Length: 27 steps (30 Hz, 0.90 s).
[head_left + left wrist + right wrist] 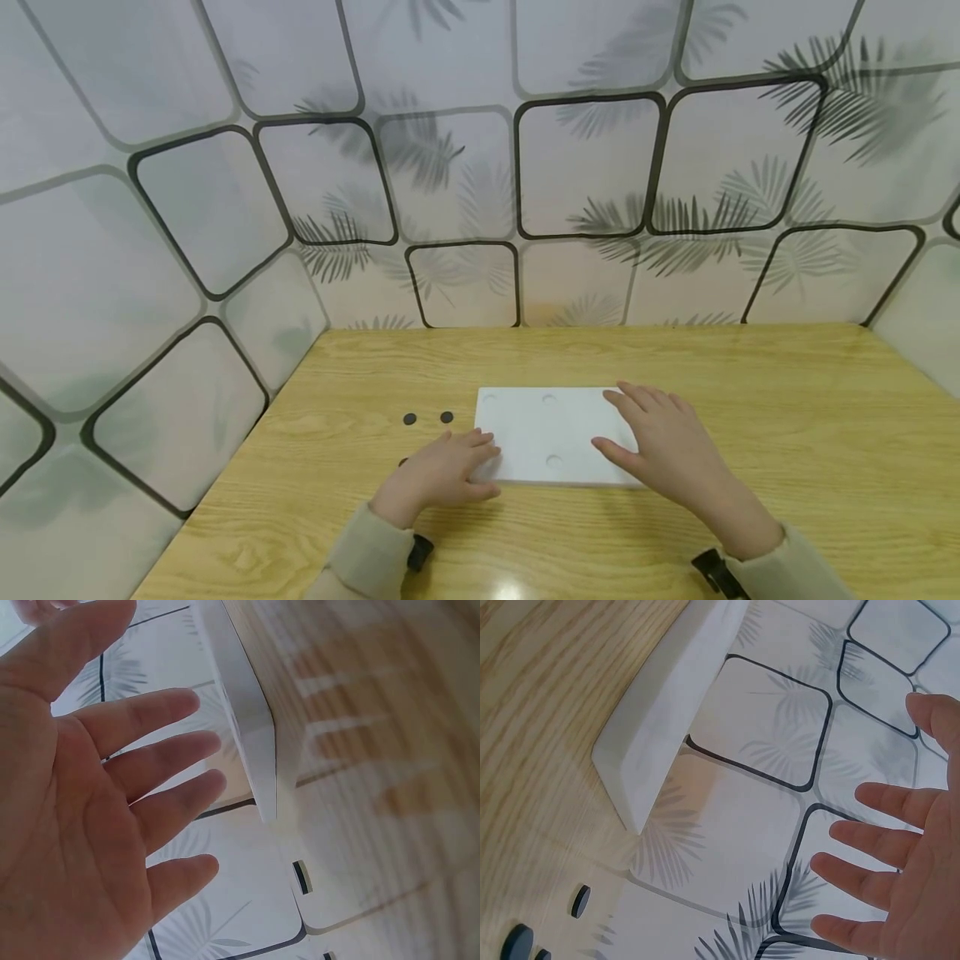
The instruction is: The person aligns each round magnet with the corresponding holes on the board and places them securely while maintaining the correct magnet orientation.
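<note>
A flat white board (525, 433) with shallow round recesses lies on the wooden table. My left hand (444, 471) is held over its left end, fingers spread and palm down. Over the right end is my right hand (671, 446), its thumb and fingers apart and nothing between them. The left wrist view shows the left fingers (161, 757) loosely extended beside the board's edge. Small black discs (409, 419) lie left of the board, one partly hidden by the left hand. More black discs (580, 901) show past the board's end in the right wrist view, hidden in the head view.
The wooden table (337, 533) reaches back to a wall (457, 192) with a rounded-square and leaf pattern. A similar patterned wall (165, 350) runs along the left side. Each wrist carries a black strap (420, 552) by a light sleeve.
</note>
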Each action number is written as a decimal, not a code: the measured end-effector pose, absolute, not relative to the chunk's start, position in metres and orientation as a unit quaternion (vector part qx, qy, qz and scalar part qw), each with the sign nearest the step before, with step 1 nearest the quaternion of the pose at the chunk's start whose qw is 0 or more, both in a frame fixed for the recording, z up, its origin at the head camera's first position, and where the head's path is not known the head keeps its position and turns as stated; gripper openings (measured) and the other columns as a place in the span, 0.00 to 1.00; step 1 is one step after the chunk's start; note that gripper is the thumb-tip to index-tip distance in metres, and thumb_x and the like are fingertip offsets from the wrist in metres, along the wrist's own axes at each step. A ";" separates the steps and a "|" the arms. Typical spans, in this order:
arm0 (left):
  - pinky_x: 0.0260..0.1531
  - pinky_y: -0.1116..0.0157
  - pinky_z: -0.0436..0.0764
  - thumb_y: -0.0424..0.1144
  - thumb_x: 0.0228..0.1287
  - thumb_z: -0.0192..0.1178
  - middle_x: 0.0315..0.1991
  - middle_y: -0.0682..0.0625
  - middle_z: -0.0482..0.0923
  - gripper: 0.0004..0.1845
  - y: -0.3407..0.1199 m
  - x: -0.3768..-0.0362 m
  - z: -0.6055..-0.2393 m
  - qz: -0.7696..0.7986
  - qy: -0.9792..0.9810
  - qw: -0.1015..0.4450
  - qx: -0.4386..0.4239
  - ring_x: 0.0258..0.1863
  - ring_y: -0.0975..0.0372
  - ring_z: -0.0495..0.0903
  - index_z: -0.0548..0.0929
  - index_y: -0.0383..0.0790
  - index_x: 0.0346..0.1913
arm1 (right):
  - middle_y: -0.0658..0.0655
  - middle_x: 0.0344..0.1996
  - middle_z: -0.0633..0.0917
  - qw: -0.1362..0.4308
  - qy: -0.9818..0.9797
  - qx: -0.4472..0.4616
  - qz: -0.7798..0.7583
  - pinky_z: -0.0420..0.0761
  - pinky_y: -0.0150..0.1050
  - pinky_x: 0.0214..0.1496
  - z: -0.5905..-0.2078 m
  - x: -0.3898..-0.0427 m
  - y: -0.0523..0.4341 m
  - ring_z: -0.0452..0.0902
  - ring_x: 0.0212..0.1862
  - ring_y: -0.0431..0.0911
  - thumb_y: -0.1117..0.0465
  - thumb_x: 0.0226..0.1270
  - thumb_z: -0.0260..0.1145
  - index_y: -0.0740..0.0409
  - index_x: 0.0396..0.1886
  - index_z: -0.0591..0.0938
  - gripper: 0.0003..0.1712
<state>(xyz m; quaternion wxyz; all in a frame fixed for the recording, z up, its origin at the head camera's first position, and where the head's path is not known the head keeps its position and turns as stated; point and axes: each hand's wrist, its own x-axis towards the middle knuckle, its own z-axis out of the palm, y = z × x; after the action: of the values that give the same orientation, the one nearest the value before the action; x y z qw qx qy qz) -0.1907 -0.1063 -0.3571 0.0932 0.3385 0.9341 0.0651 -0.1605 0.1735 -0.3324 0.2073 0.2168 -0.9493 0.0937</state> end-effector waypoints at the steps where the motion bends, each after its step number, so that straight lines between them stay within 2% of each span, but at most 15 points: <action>1: 0.60 0.52 0.58 0.55 0.59 0.53 0.62 0.48 0.63 0.28 -0.107 -0.191 -0.357 0.065 0.934 0.097 0.337 0.62 0.58 0.59 0.71 0.43 0.59 | 0.65 0.51 0.74 0.207 -0.950 0.217 0.094 0.69 0.58 0.47 -0.332 -0.161 0.173 0.70 0.49 0.60 0.44 0.53 0.63 0.62 0.51 0.75 0.32; 11: 0.60 0.52 0.57 0.55 0.59 0.53 0.62 0.52 0.62 0.27 -0.108 -0.189 -0.359 0.067 0.936 0.129 0.319 0.61 0.59 0.60 0.71 0.45 0.59 | 0.65 0.50 0.74 0.219 -0.946 0.220 0.096 0.69 0.58 0.47 -0.333 -0.161 0.173 0.70 0.49 0.60 0.45 0.53 0.63 0.62 0.51 0.75 0.31; 27: 0.60 0.52 0.56 0.54 0.59 0.53 0.61 0.50 0.63 0.25 -0.108 -0.187 -0.360 0.077 0.934 0.127 0.325 0.60 0.58 0.61 0.72 0.46 0.58 | 0.67 0.49 0.75 0.218 -0.944 0.219 0.117 0.70 0.58 0.46 -0.329 -0.158 0.192 0.71 0.48 0.62 0.50 0.52 0.66 0.66 0.51 0.74 0.31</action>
<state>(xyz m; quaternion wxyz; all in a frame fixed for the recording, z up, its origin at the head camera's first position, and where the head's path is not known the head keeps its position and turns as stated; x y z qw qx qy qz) -0.1873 -0.1084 -0.3604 0.1273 0.3246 0.9341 0.0771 -0.1584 0.1925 -0.3293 0.2183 0.2188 -0.9438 0.1169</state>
